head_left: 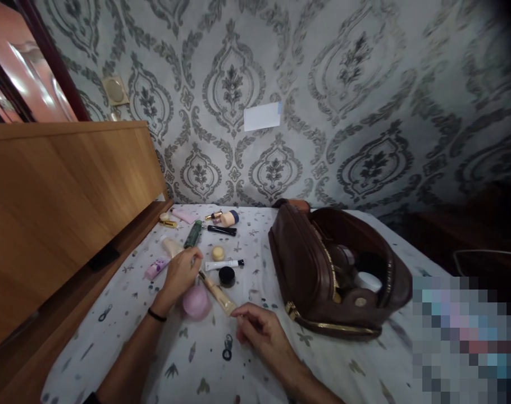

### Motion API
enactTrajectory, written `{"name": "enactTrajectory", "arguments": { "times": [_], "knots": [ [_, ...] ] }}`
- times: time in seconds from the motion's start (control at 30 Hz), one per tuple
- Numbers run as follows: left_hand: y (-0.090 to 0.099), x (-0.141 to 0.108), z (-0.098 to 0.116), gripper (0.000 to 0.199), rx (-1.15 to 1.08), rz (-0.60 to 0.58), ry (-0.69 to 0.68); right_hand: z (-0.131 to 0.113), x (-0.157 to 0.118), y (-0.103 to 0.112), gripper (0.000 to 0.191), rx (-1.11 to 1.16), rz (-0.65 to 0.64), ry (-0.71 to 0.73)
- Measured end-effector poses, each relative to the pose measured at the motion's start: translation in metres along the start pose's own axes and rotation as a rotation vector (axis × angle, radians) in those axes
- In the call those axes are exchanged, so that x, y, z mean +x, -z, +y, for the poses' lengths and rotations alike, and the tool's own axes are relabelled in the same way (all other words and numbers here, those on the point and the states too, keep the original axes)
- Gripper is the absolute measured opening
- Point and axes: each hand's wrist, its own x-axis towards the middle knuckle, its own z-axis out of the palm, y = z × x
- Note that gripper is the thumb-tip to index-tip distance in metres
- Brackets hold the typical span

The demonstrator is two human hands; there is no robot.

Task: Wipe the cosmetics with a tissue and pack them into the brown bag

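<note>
My right hand (261, 332) has its thumb and forefinger closed at the flat end of a gold cosmetic tube (218, 295), which lies slanted on the patterned cloth. My left hand (183, 275) is curled near the tube's dark-ringed cap end, beside a cream-coloured tube (170, 246). What its fingers hold, if anything, is hidden. A round pink item (196, 302) sits just below the left hand. Close by are a black-lidded jar (227, 275), a white tube with a black cap (224, 265) and a small yellow jar (218, 253).
An open brown leather bag (301, 264) with containers inside stands at right. Farther back lie a green tube (192, 234), a black tube (222, 230) and a beige bottle (229, 218). A purple tube (156, 269) lies left, near a wooden panel (74, 196).
</note>
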Motion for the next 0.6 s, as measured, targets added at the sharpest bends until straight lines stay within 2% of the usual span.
{"name": "enactTrajectory", "arguments": {
  "times": [0.23,0.6],
  "knots": [
    [-0.002,-0.002,0.005,0.019,0.124,-0.039,-0.029,0.006,0.003,0.0,0.035,-0.007,-0.004,0.013],
    [0.001,-0.003,0.012,0.02,0.198,-0.063,0.003,0.012,0.003,-0.001,0.036,-0.052,-0.014,0.063]
  ]
}}
